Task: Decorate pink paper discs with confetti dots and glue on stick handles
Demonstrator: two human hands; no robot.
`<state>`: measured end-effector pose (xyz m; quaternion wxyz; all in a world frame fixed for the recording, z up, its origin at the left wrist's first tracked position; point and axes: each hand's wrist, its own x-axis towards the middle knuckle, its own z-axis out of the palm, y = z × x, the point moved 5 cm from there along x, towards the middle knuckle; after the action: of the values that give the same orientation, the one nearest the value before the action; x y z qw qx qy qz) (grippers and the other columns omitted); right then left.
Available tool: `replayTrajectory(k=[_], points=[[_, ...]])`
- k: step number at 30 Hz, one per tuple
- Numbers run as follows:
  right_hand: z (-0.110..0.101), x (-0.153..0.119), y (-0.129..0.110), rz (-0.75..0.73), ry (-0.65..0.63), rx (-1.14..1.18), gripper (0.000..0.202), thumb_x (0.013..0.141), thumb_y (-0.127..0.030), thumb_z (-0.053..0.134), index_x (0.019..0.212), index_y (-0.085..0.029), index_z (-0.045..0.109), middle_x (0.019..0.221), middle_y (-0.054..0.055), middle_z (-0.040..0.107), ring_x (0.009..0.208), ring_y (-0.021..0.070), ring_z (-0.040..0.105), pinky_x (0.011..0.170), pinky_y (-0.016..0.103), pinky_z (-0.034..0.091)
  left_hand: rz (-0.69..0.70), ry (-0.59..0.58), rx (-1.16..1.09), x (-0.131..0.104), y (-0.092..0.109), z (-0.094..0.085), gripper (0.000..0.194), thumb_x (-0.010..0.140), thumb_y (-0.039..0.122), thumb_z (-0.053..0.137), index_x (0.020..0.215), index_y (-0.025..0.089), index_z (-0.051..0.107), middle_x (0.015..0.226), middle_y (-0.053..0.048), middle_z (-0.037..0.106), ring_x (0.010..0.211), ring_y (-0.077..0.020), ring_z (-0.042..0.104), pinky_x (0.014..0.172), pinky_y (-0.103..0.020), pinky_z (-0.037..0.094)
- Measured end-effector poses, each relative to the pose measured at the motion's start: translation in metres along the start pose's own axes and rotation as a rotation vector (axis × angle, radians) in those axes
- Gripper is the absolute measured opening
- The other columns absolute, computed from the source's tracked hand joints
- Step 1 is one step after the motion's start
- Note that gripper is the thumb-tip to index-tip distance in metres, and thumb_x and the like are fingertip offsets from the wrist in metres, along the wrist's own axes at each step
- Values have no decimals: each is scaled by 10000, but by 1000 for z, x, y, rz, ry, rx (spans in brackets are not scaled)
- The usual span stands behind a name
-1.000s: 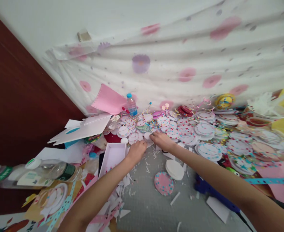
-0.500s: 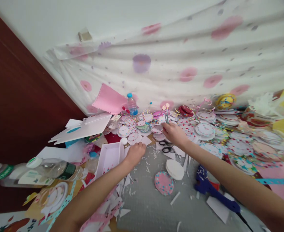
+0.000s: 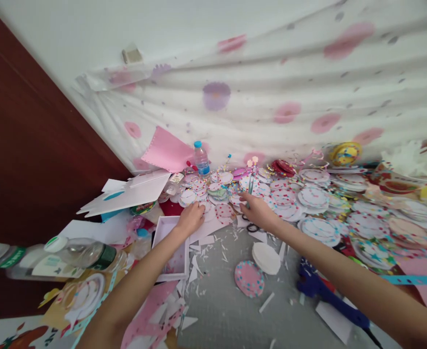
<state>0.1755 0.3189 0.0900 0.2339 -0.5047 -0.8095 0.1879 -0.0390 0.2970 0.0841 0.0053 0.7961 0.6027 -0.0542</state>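
My right hand (image 3: 254,208) is closed around slim grey-green tweezers (image 3: 250,185), their tips pointing up, above the dotted discs. Black-handled scissors (image 3: 252,227) lie under that hand, partly covered. My left hand (image 3: 191,218) is over the far edge of a shallow white box (image 3: 180,274), beside white paper discs. Its fingers are curled down, and anything between them is hidden. On the grey mat (image 3: 213,315), a pink disc with coloured dots (image 3: 249,278) lies against a plain white disc stack (image 3: 266,258).
A blue glue gun (image 3: 330,295) lies under my right forearm. Stacks of decorated discs (image 3: 313,198) line the back, near a small water bottle (image 3: 201,160). Larger plastic bottles (image 3: 78,254) lie at left. White paper scraps (image 3: 195,264) litter the mat's left side.
My left hand has moved left and slightly away from me. The white box now sits straighter, nearer me. My right hand still holds the tweezers, a little lower.
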Motion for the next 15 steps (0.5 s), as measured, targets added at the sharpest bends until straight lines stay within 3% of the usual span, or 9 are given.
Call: replayTrajectory(k=[4, 9, 12, 15], points=[[-30, -26, -4, -89, 5, 4, 415, 854, -73, 355, 1241, -115, 498, 1099, 156, 662, 1019, 225, 634, 862, 331, 474, 11, 30, -41, 5, -4, 0, 170, 851, 182, 511, 973, 166, 628, 1003, -106, 626, 960, -242, 619, 827, -336, 469], [-60, -100, -18, -173, -49, -86, 612, 704, 48, 308, 1248, -159, 498, 1122, 142, 601, 955, 210, 650, 782, 323, 519, 22, 128, -128, 10, -13, -22, 263, 843, 146, 475, 1059, 194, 616, 995, -69, 672, 895, -202, 638, 777, -289, 474], [-64, -152, -39, -277, 66, -177, 630, 616, 40, 338, 1165, -183, 555, 1159, 144, 604, 968, 224, 661, 728, 294, 536, 18, 189, -174, 19, -18, -34, 236, 853, 140, 442, 983, 175, 636, 979, -71, 678, 869, -187, 634, 753, -271, 476], [-44, -194, -53, -347, 28, -131, 578, 587, 18, 387, 1067, -232, 588, 1025, 81, 676, 886, 202, 674, 719, 244, 534, 29, 231, -203, 31, -22, -45, 226, 845, 130, 440, 931, 167, 646, 959, -68, 679, 871, -184, 629, 766, -275, 479]])
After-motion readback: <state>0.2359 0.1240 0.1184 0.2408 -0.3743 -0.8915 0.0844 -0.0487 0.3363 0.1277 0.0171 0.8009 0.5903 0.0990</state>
